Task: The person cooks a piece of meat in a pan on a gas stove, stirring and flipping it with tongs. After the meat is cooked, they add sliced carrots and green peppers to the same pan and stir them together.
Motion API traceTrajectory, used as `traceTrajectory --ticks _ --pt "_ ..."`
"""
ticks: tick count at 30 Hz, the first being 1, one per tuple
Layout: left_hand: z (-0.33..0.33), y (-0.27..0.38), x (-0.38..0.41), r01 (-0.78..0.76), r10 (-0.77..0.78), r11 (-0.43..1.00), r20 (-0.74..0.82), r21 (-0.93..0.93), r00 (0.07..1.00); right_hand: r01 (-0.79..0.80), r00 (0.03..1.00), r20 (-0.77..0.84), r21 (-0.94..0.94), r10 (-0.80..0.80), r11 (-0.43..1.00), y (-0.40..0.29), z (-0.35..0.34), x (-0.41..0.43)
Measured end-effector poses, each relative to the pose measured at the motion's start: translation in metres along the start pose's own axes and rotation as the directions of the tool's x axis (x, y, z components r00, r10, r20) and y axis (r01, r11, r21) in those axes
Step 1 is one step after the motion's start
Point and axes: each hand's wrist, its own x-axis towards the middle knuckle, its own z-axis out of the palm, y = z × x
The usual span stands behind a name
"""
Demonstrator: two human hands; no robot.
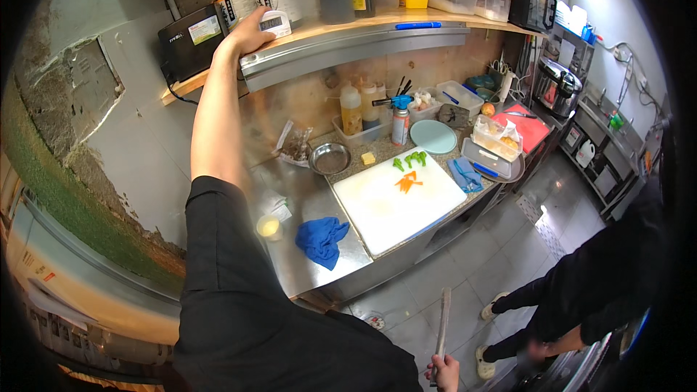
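Note:
My left hand [249,34] reaches up to the wooden shelf, its fingers around the left side of a white digital timer [275,24] near the shelf's edge. Low in the picture, my right hand [446,373] grips a long metal utensil [444,318] that points upward; its type cannot be told. On the counter between them lies a white cutting board [381,212] with cut orange vegetable sticks [407,182] and green broccoli pieces [416,158]. A blue cloth [323,242] is crumpled on the steel counter, beside a small cup of yellow contents [268,226].
A co-worker in dark clothes [577,277] stands at the right. Behind the board are a blow torch [400,120], a round metal bowl [330,158] and a pale green lid [433,136]. Bottles and a black device [190,43] stand on the shelf, above a metal rail [354,51].

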Motion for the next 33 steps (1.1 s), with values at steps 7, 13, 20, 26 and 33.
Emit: traceTrajectory --ticks 7,13,20,26,33 --pt "-0.005 -0.019 -0.001 -0.052 0.053 0.999 -0.065 0.015 0.996 -0.019 0.999 0.031 -0.044 0.02 0.999 0.015 0.003 0.006" --pt "-0.017 0.083 -0.015 0.022 -0.005 0.993 -0.14 0.118 0.99 0.004 0.999 -0.045 0.09 0.0 0.996 0.061 0.0 0.025" --pt "0.159 0.274 -0.22 -0.565 0.745 0.535 0.036 -0.628 0.666 -0.006 0.973 -0.216 -0.348 -0.074 0.937 0.058 -0.008 0.019" --pt "0.244 0.298 -0.3 0.084 0.947 0.268 0.279 -0.96 0.161 -0.085 0.88 -0.465 0.047 0.097 0.995 0.071 0.003 -0.006" --pt "0.364 0.392 -0.437 -0.532 0.776 0.097 0.399 -0.841 -0.489 -0.06 0.571 -0.753 0.36 0.328 0.931 0.13 0.025 -0.052"
